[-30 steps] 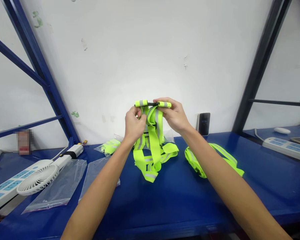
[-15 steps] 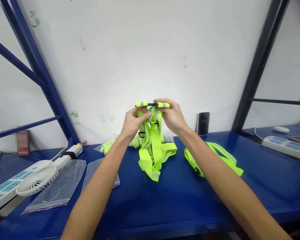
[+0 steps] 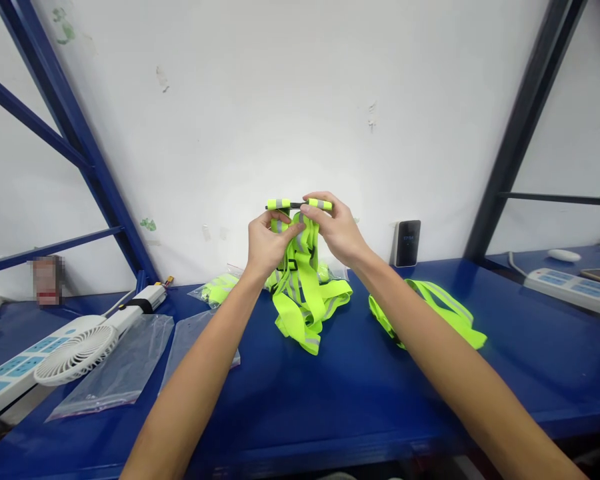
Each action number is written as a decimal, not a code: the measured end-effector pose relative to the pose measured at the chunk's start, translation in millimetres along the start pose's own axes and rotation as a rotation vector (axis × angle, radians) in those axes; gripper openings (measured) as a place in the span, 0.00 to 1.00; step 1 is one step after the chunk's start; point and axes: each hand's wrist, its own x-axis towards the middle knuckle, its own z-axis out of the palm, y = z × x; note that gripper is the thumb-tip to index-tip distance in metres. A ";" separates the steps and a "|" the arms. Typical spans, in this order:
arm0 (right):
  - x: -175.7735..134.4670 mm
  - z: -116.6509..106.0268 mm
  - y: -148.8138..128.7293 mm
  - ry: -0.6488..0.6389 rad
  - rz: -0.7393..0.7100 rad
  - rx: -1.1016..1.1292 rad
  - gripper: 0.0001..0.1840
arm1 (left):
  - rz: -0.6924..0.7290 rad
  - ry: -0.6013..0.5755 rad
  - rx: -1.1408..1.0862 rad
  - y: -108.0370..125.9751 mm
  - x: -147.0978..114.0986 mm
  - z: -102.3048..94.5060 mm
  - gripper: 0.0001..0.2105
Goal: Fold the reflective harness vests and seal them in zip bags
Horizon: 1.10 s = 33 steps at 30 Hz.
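Between my hands hangs a neon-yellow reflective strap harness (image 3: 307, 293) with grey stripes, its lower straps draping down to the blue table. My left hand (image 3: 270, 243) pinches the harness straps near the top left, just under a short rolled strap end. My right hand (image 3: 341, 230) grips the top right side, thumb in front by the black buckle (image 3: 297, 205) that sits between the two rolled ends. A second neon-yellow strap bundle (image 3: 447, 317) lies on the table, partly behind my right forearm. Bagged yellow straps (image 3: 219, 289) lie behind my left wrist.
Clear plastic bags (image 3: 125, 367) lie at the left, beside a white handheld fan (image 3: 77, 353) and a power strip (image 3: 35, 363). A small black-faced device (image 3: 407, 243) leans on the wall. Another power strip (image 3: 575, 290) is at the right. Blue frame posts (image 3: 75, 133) flank the table (image 3: 380, 400).
Both hands have shifted slightly up and left with the top of the harness. My right thumb now shows in front, against the buckle area. The hanging straps have swung slightly.
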 end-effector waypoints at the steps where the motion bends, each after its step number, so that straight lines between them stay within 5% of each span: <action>1: -0.1 -0.3 -0.9 0.037 0.010 0.006 0.12 | -0.003 0.002 0.015 1.2 -1.4 1.3 0.14; 14: 2.2 -8.6 -0.1 0.011 -0.029 0.108 0.16 | 0.058 -0.065 -0.147 0.7 -0.8 1.5 0.08; 20: -1.9 -12.5 -11.8 -0.262 0.139 0.301 0.30 | -0.063 -0.032 -0.344 -7.4 5.3 0.4 0.13; 26: 2.3 -23.8 -14.5 -0.245 0.046 0.073 0.20 | -0.113 -0.085 -0.425 -1.8 7.2 -6.2 0.23; 30: 4.1 -31.9 -14.3 -0.256 -0.005 0.037 0.17 | -0.264 -0.191 -0.531 2.6 9.5 -12.0 0.34; 33: 2.9 -34.9 -19.2 -0.291 -0.017 0.025 0.17 | -0.360 -0.352 -0.613 4.1 10.0 -18.0 0.26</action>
